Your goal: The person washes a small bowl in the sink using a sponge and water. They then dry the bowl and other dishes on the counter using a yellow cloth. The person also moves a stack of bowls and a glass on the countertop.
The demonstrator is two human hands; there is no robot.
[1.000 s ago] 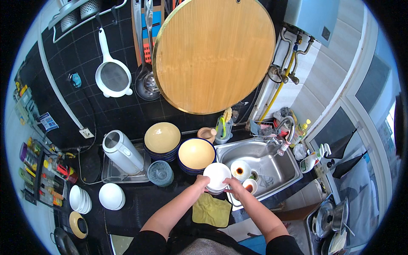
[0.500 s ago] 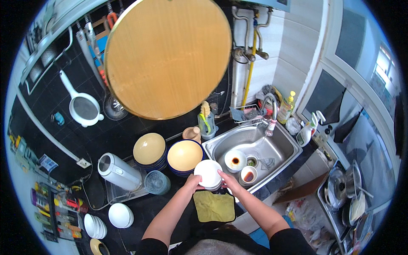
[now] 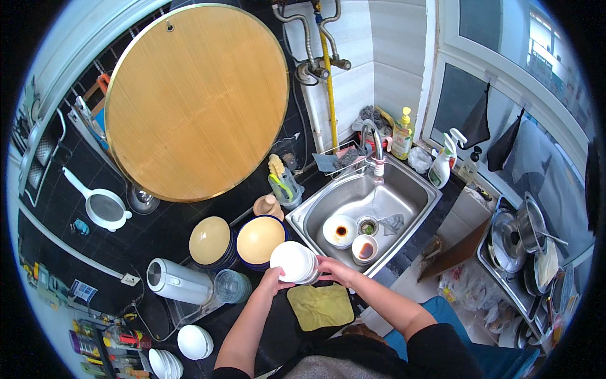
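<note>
Between my two hands is a stack of white bowls (image 3: pixel 292 261), the top one showing its round white face and several rims showing on its right side. My left hand (image 3: pixel 274 282) is pressed to the stack's lower left. My right hand (image 3: pixel 336 271) grips the right side, its fingertips partly hidden behind the rims. Just below lies a yellow-green cloth (image 3: pixel 320 307) on the dark counter. Touching or close behind the stack are cream bowls with blue rims (image 3: pixel 261 240). In the steel sink (image 3: pixel 404 234) sit a white bowl (image 3: pixel 329 234) and a smaller white bowl (image 3: pixel 365 249) with dark liquid.
Left of the hands stand a glass bowl stack (image 3: pixel 232 287), a white kettle (image 3: pixel 177 281) and white bowls (image 3: pixel 195 342). More cream bowls (image 3: pixel 210 240) stand behind. A faucet (image 3: pixel 377 148), dish soap (image 3: pixel 403 136) and a spray bottle (image 3: pixel 440 167) line the sink's far side.
The whole view has shifted, with sink and wall things now further left. The bowl stack is tilted more, showing more rims on the right. Both hands still hold it.
</note>
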